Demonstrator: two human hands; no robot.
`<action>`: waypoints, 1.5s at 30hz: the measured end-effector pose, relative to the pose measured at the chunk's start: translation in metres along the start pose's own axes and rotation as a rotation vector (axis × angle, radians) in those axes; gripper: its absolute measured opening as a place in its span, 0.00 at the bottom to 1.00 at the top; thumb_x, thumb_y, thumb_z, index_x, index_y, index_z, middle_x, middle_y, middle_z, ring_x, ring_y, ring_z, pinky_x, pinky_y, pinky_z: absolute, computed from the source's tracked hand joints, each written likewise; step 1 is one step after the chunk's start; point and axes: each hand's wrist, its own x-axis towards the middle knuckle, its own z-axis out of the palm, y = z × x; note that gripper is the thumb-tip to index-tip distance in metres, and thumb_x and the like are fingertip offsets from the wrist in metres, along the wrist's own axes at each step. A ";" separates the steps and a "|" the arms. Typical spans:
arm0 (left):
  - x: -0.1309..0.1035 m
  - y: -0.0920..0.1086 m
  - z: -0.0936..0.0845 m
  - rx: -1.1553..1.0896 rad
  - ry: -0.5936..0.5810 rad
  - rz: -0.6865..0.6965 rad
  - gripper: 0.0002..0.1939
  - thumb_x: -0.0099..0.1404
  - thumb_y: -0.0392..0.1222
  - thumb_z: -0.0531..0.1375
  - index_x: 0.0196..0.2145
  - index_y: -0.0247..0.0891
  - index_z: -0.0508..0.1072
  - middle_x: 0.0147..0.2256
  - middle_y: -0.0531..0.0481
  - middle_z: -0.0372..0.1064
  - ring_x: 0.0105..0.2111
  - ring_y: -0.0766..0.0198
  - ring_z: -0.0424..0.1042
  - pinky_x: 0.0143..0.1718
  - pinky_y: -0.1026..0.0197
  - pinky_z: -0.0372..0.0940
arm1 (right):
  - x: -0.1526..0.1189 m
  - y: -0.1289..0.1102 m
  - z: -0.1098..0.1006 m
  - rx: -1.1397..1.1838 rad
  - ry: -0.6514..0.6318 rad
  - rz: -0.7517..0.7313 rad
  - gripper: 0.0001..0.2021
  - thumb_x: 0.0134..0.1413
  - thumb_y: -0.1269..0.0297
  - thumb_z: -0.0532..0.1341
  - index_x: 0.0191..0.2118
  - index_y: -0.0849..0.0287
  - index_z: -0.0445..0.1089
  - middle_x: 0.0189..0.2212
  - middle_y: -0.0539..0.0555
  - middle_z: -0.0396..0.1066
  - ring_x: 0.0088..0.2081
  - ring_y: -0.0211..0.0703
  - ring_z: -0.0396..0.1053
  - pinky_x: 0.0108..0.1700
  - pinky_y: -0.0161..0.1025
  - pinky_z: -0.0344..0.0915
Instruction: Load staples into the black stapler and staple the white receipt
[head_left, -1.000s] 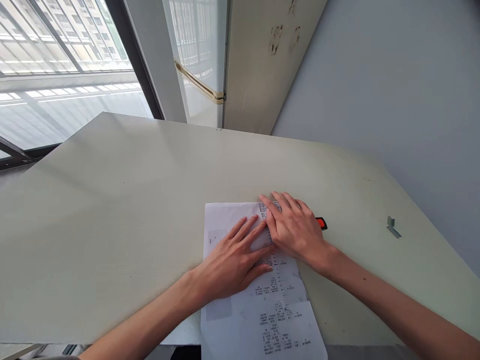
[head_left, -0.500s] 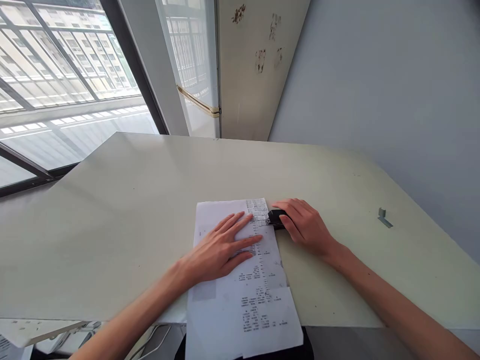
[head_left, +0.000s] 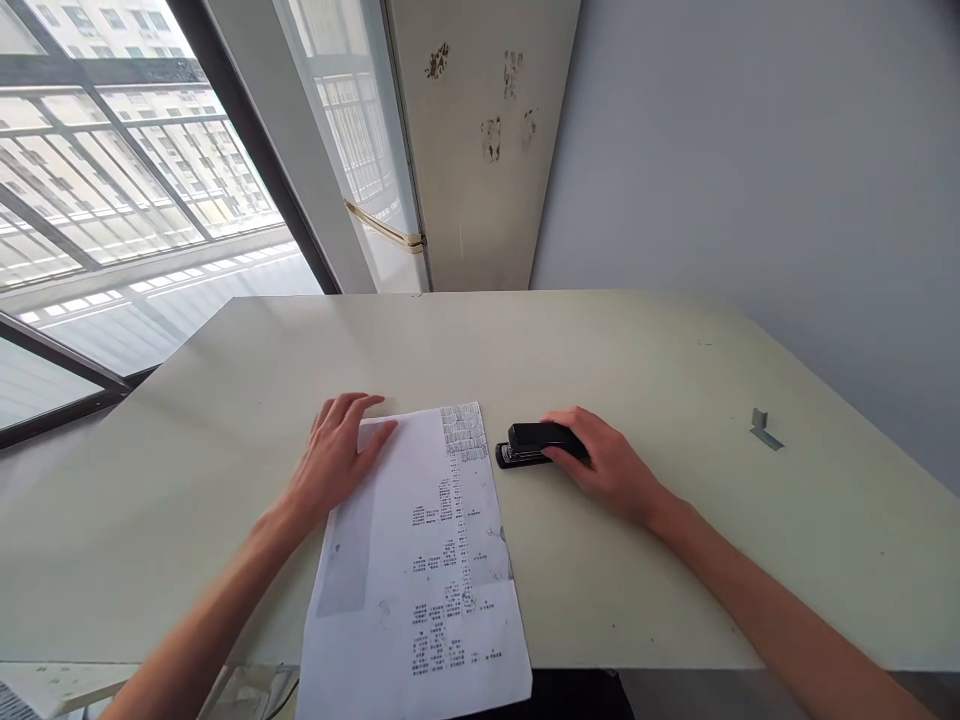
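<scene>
My right hand (head_left: 600,460) is wrapped round the rear of a black stapler (head_left: 536,438), which lies on the table just right of the paper, a small gap between them. Printed white paper sheets (head_left: 420,540) lie in front of me, their lower end reaching past the table's near edge. At their upper left corner rests my left hand (head_left: 337,445), with the thumb over the paper's edge and the fingers stretched out beyond it. The thumb stands apart from the fingers.
The pale table (head_left: 637,560) has a bent grey strip (head_left: 765,430) at the right. A wall stands to the right, a cabinet-like fridge (head_left: 480,200) behind the table, and a window (head_left: 135,180) at the left. A black thing (head_left: 577,695) shows below the near edge.
My left hand has slid left from the middle of the paper to its upper left corner. The paper has shifted left, and the stapler is now clear of its right edge.
</scene>
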 end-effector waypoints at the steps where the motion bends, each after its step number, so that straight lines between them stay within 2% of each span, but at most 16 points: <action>1: 0.005 -0.002 0.003 0.021 0.013 -0.043 0.27 0.76 0.62 0.50 0.57 0.39 0.71 0.58 0.37 0.68 0.61 0.41 0.63 0.63 0.36 0.59 | 0.000 -0.001 0.000 0.008 0.001 0.009 0.14 0.74 0.51 0.54 0.56 0.49 0.67 0.50 0.55 0.76 0.50 0.50 0.75 0.51 0.47 0.73; 4: 0.015 -0.006 0.012 0.065 0.048 -0.103 0.25 0.75 0.62 0.49 0.48 0.38 0.72 0.52 0.37 0.69 0.57 0.41 0.64 0.63 0.36 0.58 | -0.001 -0.002 -0.001 0.025 0.001 0.024 0.13 0.74 0.52 0.55 0.56 0.49 0.67 0.51 0.55 0.76 0.51 0.50 0.74 0.52 0.48 0.72; 10: 0.022 -0.004 0.018 0.093 0.057 -0.093 0.21 0.75 0.60 0.49 0.34 0.43 0.65 0.41 0.41 0.69 0.49 0.46 0.66 0.59 0.41 0.60 | 0.000 -0.002 -0.001 0.054 -0.004 0.032 0.13 0.73 0.53 0.56 0.56 0.49 0.67 0.51 0.55 0.76 0.50 0.50 0.74 0.53 0.48 0.73; 13: 0.022 -0.001 0.015 0.075 0.058 -0.061 0.19 0.75 0.59 0.49 0.34 0.43 0.63 0.38 0.43 0.70 0.44 0.49 0.69 0.57 0.43 0.61 | 0.000 0.000 0.000 0.058 -0.009 0.031 0.13 0.73 0.53 0.56 0.56 0.49 0.67 0.51 0.55 0.76 0.50 0.49 0.74 0.53 0.48 0.73; 17: 0.020 0.000 0.014 0.087 0.084 -0.036 0.19 0.76 0.57 0.49 0.38 0.42 0.68 0.38 0.44 0.74 0.44 0.50 0.72 0.57 0.43 0.60 | 0.001 0.002 0.000 0.079 -0.011 0.029 0.13 0.73 0.53 0.56 0.56 0.49 0.67 0.50 0.56 0.75 0.49 0.50 0.73 0.51 0.49 0.73; 23: 0.019 -0.006 0.014 0.086 0.132 -0.004 0.21 0.73 0.60 0.51 0.33 0.42 0.70 0.40 0.43 0.71 0.45 0.49 0.70 0.58 0.43 0.60 | 0.001 0.000 0.000 0.085 0.002 0.036 0.12 0.73 0.54 0.57 0.56 0.48 0.67 0.50 0.55 0.76 0.48 0.50 0.74 0.49 0.48 0.73; 25: 0.018 -0.007 0.010 0.002 0.124 -0.064 0.20 0.71 0.62 0.54 0.33 0.42 0.69 0.40 0.45 0.72 0.43 0.51 0.71 0.54 0.48 0.63 | 0.001 -0.001 0.000 0.089 0.002 0.035 0.11 0.73 0.54 0.57 0.56 0.48 0.67 0.49 0.55 0.76 0.48 0.50 0.74 0.48 0.47 0.73; 27: 0.018 -0.008 0.004 -0.071 0.086 -0.171 0.21 0.69 0.64 0.56 0.34 0.44 0.68 0.35 0.48 0.74 0.36 0.55 0.72 0.43 0.54 0.66 | 0.001 -0.002 0.000 0.095 0.004 0.032 0.11 0.73 0.55 0.57 0.55 0.49 0.68 0.49 0.55 0.76 0.48 0.50 0.74 0.47 0.47 0.73; 28: 0.018 -0.008 0.000 -0.093 0.073 -0.221 0.21 0.69 0.66 0.57 0.35 0.44 0.68 0.33 0.50 0.75 0.33 0.56 0.72 0.38 0.56 0.65 | 0.001 -0.002 0.000 0.099 0.006 0.031 0.11 0.73 0.55 0.57 0.55 0.49 0.68 0.50 0.55 0.75 0.49 0.50 0.73 0.47 0.47 0.73; 30: 0.021 -0.006 -0.011 -0.112 0.086 -0.275 0.21 0.67 0.66 0.59 0.36 0.45 0.68 0.31 0.53 0.77 0.29 0.58 0.71 0.34 0.58 0.64 | 0.001 -0.003 0.000 0.104 0.006 0.031 0.11 0.73 0.55 0.57 0.55 0.49 0.68 0.50 0.55 0.75 0.49 0.50 0.73 0.46 0.46 0.73; 34: 0.031 0.006 -0.040 -0.140 0.197 -0.271 0.18 0.67 0.61 0.62 0.39 0.44 0.72 0.38 0.54 0.82 0.30 0.62 0.74 0.39 0.60 0.65 | 0.002 -0.004 -0.001 0.118 -0.004 0.031 0.11 0.73 0.55 0.56 0.55 0.50 0.68 0.49 0.56 0.75 0.48 0.50 0.73 0.47 0.46 0.73; 38: 0.045 0.029 -0.072 -0.152 0.344 -0.199 0.14 0.67 0.55 0.65 0.42 0.42 0.78 0.36 0.59 0.82 0.32 0.65 0.73 0.36 0.65 0.65 | 0.003 -0.003 -0.001 0.122 -0.011 0.039 0.11 0.73 0.54 0.56 0.54 0.50 0.68 0.48 0.55 0.76 0.48 0.50 0.73 0.51 0.49 0.72; 40: 0.051 0.042 -0.086 -0.130 0.483 -0.121 0.12 0.67 0.51 0.66 0.41 0.41 0.79 0.36 0.58 0.81 0.31 0.66 0.73 0.34 0.65 0.64 | 0.002 -0.002 0.000 0.134 -0.017 0.064 0.13 0.73 0.53 0.56 0.56 0.49 0.68 0.51 0.55 0.76 0.51 0.51 0.73 0.53 0.50 0.72; 45: 0.055 0.080 -0.110 -0.023 0.852 0.206 0.12 0.67 0.50 0.67 0.38 0.37 0.81 0.32 0.53 0.80 0.35 0.62 0.79 0.37 0.62 0.65 | -0.003 -0.002 -0.005 0.251 0.023 0.077 0.21 0.72 0.47 0.56 0.64 0.46 0.64 0.61 0.55 0.73 0.63 0.52 0.68 0.60 0.52 0.69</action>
